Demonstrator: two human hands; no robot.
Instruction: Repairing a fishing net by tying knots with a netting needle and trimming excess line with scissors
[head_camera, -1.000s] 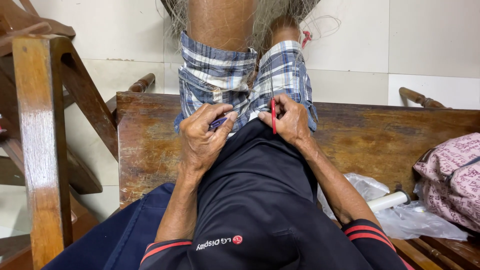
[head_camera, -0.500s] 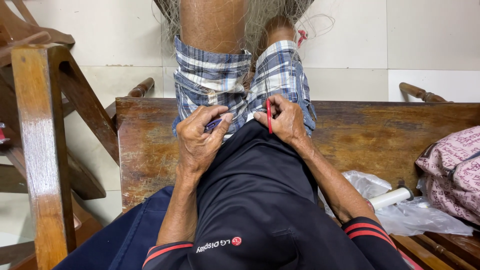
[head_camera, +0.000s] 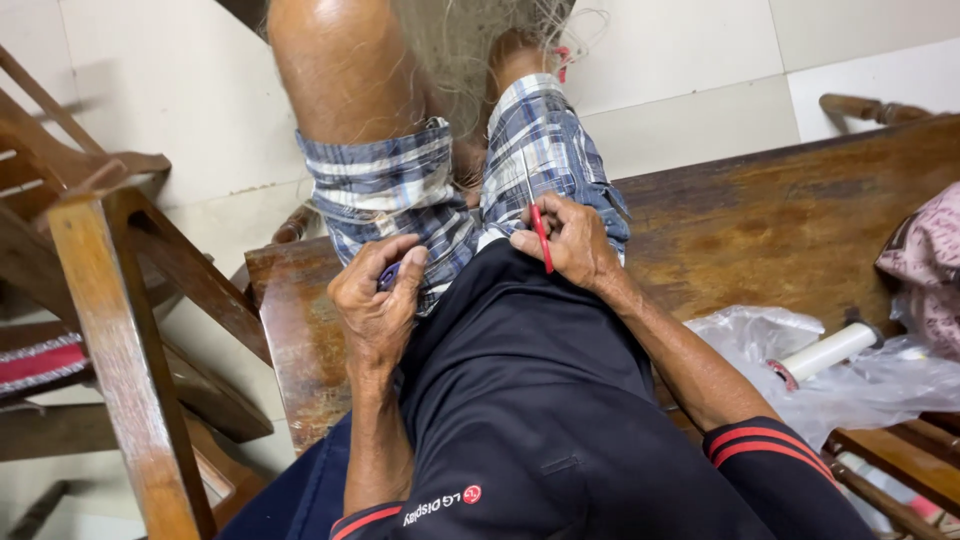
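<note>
Blue, white and grey plaid covers the shorts (head_camera: 400, 190). The shirt (head_camera: 540, 400) is black, with red stripes at the cuffs. A slim red tool (head_camera: 541, 238) shows, and something bluish, perhaps purple (head_camera: 388, 277). The bench (head_camera: 780, 220) is worn brown; the bag (head_camera: 800, 365) clear, and the cloth (head_camera: 925, 270) pink-patterned.

Red netting needle and a small blue tool, both at our lap

We grip the slim red needle (head_camera: 541, 238) nearly upright over our plaid shorts; the blue object (head_camera: 388, 276), mostly hidden, may be a spool.
</note>
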